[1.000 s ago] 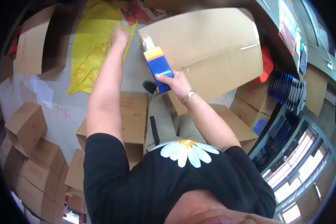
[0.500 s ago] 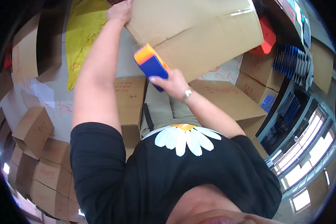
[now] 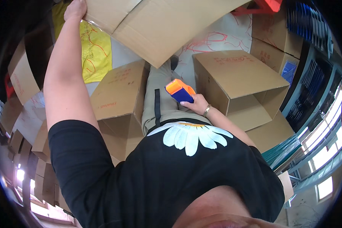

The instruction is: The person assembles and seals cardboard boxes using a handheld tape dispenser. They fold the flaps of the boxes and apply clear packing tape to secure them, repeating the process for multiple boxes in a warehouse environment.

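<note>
At the upper left my left hand (image 3: 76, 10) is closed on the edge of a large cardboard box (image 3: 159, 28), which is cut off by the top of the view. The box is tilted, with one corner pointing down toward my legs. In front of my waist my right hand (image 3: 197, 104) grips a blue and orange tape dispenser (image 3: 182, 91), held apart from the box. Its orange end points up and to the left.
Open cardboard boxes stand on both sides of my legs, a left box (image 3: 117, 91) and a right box (image 3: 235, 72). A yellow sheet (image 3: 97, 53) lies at the left. Red strands (image 3: 207, 41) are scattered over the floor. Racks (image 3: 311, 76) line the right side.
The large box and my left hand have moved up and to the left. My right hand has drawn back toward my waist with the tape dispenser, away from the box.
</note>
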`<act>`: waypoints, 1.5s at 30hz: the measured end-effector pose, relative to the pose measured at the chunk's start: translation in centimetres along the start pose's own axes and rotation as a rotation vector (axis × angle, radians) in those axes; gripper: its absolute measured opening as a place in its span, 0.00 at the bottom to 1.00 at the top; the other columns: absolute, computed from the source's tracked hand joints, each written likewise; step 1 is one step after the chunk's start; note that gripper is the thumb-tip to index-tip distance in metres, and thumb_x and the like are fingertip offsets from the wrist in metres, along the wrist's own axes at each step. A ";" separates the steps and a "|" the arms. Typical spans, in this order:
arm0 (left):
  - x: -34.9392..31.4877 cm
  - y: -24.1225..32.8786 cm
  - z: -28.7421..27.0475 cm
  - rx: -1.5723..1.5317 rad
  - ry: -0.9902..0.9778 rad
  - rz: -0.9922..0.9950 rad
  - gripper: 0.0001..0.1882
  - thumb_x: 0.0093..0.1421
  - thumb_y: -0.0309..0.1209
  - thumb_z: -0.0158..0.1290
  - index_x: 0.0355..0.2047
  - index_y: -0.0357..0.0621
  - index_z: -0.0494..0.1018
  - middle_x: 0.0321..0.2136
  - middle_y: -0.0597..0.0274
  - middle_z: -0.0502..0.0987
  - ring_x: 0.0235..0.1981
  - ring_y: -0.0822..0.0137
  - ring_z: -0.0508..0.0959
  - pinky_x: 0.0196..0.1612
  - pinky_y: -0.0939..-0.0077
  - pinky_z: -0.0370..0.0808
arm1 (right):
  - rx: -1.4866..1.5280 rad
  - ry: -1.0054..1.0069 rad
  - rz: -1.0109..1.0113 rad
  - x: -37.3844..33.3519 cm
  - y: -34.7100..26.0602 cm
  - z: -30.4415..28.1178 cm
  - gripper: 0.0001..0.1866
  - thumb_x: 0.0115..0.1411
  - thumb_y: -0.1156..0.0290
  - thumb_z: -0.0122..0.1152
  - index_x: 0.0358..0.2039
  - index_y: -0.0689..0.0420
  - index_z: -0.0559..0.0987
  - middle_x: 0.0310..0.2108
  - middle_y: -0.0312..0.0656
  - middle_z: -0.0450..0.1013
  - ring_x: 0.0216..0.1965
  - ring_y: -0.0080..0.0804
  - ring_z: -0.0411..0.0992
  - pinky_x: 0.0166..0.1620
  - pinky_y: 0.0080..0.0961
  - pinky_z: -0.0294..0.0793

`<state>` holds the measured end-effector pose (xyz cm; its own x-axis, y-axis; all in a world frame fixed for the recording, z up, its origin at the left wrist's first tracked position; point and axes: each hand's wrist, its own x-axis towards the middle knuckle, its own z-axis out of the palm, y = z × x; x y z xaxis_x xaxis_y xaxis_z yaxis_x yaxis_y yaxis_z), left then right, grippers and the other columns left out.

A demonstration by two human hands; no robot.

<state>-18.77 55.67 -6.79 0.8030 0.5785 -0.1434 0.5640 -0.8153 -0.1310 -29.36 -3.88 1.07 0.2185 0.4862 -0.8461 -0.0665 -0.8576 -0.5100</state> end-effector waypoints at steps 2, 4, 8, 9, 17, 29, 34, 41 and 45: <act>0.0 1.2 -1.6 -0.141 -0.082 -0.105 0.21 0.67 0.37 0.29 0.55 0.50 0.64 0.43 0.48 0.75 0.43 0.48 0.75 0.46 0.56 0.71 | -0.026 0.021 0.077 1.3 0.4 0.1 0.30 0.51 0.42 0.59 0.30 0.62 0.79 0.24 0.52 0.75 0.29 0.47 0.75 0.37 0.34 0.73; -0.4 0.0 -0.3 -0.106 0.023 -0.078 0.22 0.67 0.41 0.30 0.53 0.50 0.66 0.45 0.46 0.74 0.45 0.47 0.74 0.48 0.56 0.70 | -0.047 0.037 0.125 2.2 -0.3 0.1 0.35 0.51 0.36 0.55 0.28 0.63 0.80 0.25 0.55 0.75 0.32 0.49 0.75 0.38 0.37 0.72; -1.7 3.4 -2.0 -0.506 0.254 -0.293 0.29 0.63 0.56 0.34 0.53 0.53 0.68 0.46 0.44 0.73 0.47 0.46 0.73 0.51 0.59 0.68 | -0.016 0.159 0.187 5.1 -2.0 1.2 0.36 0.50 0.34 0.53 0.30 0.62 0.80 0.29 0.55 0.76 0.36 0.50 0.74 0.42 0.39 0.72; -2.9 4.4 -3.3 -0.594 0.323 -0.349 0.30 0.61 0.58 0.35 0.54 0.53 0.67 0.46 0.44 0.73 0.48 0.46 0.72 0.51 0.60 0.68 | -0.026 0.147 0.223 5.6 -3.3 0.9 0.36 0.50 0.35 0.53 0.30 0.62 0.80 0.29 0.55 0.76 0.36 0.50 0.75 0.42 0.38 0.72; -2.4 0.9 2.2 -1.318 0.236 -0.717 0.38 0.65 0.54 0.22 0.36 0.44 0.81 0.38 0.56 0.80 0.42 0.60 0.76 0.49 0.70 0.69 | 0.476 0.171 0.521 9.2 -2.3 0.5 0.37 0.50 0.38 0.55 0.36 0.67 0.79 0.37 0.56 0.76 0.42 0.46 0.75 0.45 0.36 0.71; -1.9 -0.6 6.6 -2.291 0.038 -0.318 0.53 0.55 0.72 0.22 0.51 0.30 0.67 0.51 0.49 0.72 0.52 0.60 0.72 0.58 0.67 0.63 | 0.147 0.455 0.392 12.3 3.7 -2.8 0.36 0.53 0.39 0.54 0.26 0.68 0.79 0.26 0.58 0.75 0.35 0.51 0.75 0.41 0.38 0.70; -6.8 0.0 6.9 -1.534 0.433 -1.090 0.39 0.63 0.58 0.28 0.63 0.37 0.50 0.61 0.43 0.54 0.63 0.54 0.55 0.63 0.60 0.51 | -0.060 0.635 0.405 5.1 -0.6 -8.3 0.31 0.53 0.44 0.59 0.28 0.68 0.80 0.21 0.44 0.75 0.25 0.30 0.75 0.32 0.29 0.72; -15.2 10.9 2.0 -1.792 0.358 -0.766 0.42 0.64 0.59 0.23 0.65 0.36 0.32 0.67 0.47 0.34 0.68 0.55 0.35 0.67 0.65 0.31 | 0.008 0.578 0.424 0.3 -0.2 -13.6 0.29 0.56 0.47 0.59 0.26 0.67 0.79 0.20 0.45 0.75 0.21 0.29 0.74 0.27 0.26 0.73; -15.5 10.6 3.6 -1.769 0.247 -0.878 0.41 0.65 0.57 0.23 0.65 0.36 0.32 0.67 0.47 0.33 0.68 0.55 0.33 0.67 0.66 0.31 | -0.111 0.492 0.371 0.9 -4.3 -14.1 0.30 0.57 0.47 0.57 0.27 0.69 0.78 0.20 0.45 0.74 0.20 0.31 0.75 0.25 0.28 0.75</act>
<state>-25.98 38.15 -9.47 0.1661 0.8733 -0.4581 0.1528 0.4361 0.8868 -15.16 -2.08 4.66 0.6248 0.0416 -0.7797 -0.1278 -0.9797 -0.1547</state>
